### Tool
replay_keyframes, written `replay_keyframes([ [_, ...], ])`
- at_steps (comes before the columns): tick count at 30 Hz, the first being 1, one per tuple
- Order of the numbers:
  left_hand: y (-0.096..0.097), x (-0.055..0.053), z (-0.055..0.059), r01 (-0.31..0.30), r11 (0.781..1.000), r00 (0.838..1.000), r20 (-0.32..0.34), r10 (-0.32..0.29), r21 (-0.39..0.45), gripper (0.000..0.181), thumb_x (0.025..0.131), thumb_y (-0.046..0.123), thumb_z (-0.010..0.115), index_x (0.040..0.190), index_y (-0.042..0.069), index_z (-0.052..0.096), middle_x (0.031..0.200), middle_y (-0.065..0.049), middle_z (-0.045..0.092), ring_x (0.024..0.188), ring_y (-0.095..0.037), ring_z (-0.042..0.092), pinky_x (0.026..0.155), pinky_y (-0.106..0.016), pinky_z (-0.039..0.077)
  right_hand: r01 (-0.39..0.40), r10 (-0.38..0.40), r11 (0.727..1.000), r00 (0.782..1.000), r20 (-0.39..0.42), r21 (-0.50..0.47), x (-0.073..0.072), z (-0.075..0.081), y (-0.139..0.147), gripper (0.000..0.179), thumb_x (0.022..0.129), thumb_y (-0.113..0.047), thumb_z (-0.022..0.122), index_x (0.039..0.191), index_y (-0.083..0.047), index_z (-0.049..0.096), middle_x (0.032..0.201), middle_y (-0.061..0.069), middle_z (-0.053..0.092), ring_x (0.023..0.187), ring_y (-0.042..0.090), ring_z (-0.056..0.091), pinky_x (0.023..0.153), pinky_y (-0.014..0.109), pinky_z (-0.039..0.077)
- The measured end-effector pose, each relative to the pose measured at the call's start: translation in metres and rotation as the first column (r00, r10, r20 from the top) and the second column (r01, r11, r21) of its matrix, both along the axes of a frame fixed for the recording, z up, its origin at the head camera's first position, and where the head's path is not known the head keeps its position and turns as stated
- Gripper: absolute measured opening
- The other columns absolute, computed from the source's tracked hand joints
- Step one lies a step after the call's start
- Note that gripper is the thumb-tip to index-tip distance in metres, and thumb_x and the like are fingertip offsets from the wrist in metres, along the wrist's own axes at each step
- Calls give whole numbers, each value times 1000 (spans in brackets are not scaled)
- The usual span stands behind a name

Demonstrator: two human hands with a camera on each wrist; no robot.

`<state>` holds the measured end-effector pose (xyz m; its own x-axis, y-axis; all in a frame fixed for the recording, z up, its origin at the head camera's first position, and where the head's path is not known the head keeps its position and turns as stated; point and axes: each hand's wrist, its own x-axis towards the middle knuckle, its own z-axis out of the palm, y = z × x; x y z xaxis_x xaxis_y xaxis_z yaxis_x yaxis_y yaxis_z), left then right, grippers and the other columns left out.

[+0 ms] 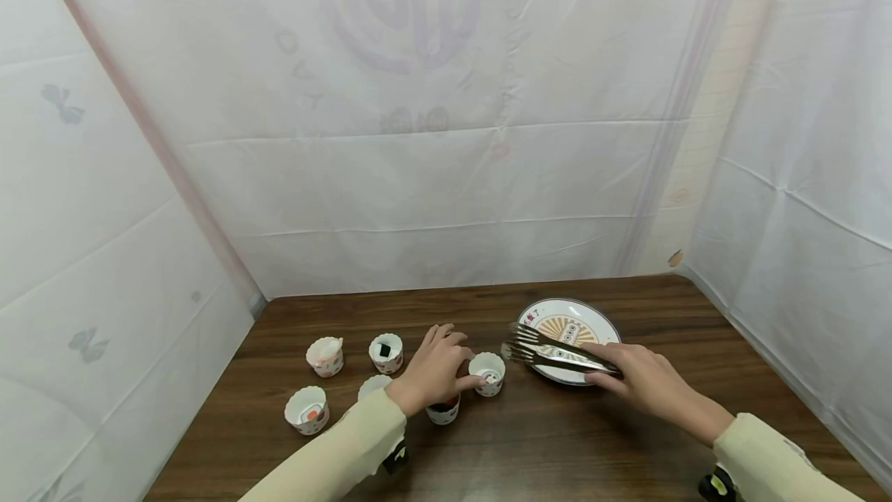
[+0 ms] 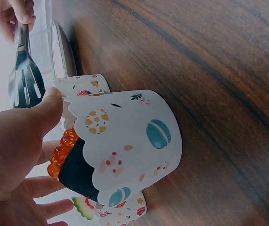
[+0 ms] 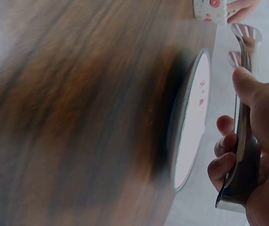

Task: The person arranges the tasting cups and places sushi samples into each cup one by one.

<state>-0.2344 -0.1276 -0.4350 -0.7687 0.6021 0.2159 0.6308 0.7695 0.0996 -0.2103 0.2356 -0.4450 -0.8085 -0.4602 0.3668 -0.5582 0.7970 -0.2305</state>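
My right hand (image 1: 644, 382) grips metal serving tongs (image 1: 567, 351), thumb on one side and fingers on the other. Their slotted heads lie over the left part of a white plate (image 1: 605, 325), pointing toward the paper cups. At a small patterned cup (image 1: 490, 386) beside the plate is my left hand (image 1: 432, 370), fingers spread and thumb close to the rim; contact cannot be told. Below that hand stands another cup (image 2: 134, 136), holding a dark-wrapped piece topped with orange roe (image 2: 61, 155). The left hand partly covers this cup in the head view.
More paper cups stand on the left of the wooden table (image 1: 543, 448): one with a pinkish item (image 1: 326, 359), one with a black piece (image 1: 385, 352), one with an orange-and-white piece (image 1: 307, 411). Another cup (image 1: 374, 386) is partly behind the left wrist. Pale cloth (image 1: 446, 177) surrounds the table.
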Motion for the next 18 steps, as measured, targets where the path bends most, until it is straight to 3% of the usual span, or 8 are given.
replay_keyframes([
  [5, -1, 2, 0, -3, 1000, 1000, 2, 3, 8, 36, 93, 43, 76, 108, 11, 78, 128, -17, 67, 134, -45, 50, 113, -62, 34, 97, -98, 995, 995, -29, -35, 5, -11, 18, 47, 90, -38, 79, 130, -13, 72, 113, 9, 76, 94, 30, 74, 55, 38, 52],
  [10, -2, 2, 0, 0, 1000, 1000, -1, 0, 19, 36, 94, 43, 75, 110, 11, 78, 129, -17, 66, 134, -45, 49, 113, -62, 34, 198, -197, 978, 980, 33, -59, 10, -19, 39, 50, 90, -37, 80, 131, -10, 70, 117, 15, 74, 97, 36, 73, 51, 41, 50],
  [13, -4, 3, 0, 4, 999, 1000, 2, -4, 35, 37, 94, 42, 75, 113, 10, 77, 129, -18, 66, 133, -45, 49, 113, -63, 33, 243, -237, 968, 968, 85, -65, 13, -22, 50, 49, 91, -38, 78, 132, -11, 69, 115, 14, 74, 86, 26, 70, 49, 39, 46],
  [18, -9, 4, 1, -2, 998, 1000, -5, 2, 70, 41, 94, 41, 75, 120, 9, 74, 132, -18, 64, 134, -46, 49, 113, -64, 32, 294, -282, 954, 947, 155, -57, 18, -28, 64, 53, 93, -41, 76, 134, -8, 66, 104, 12, 74, 72, 16, 53, 47, 34, 37],
])
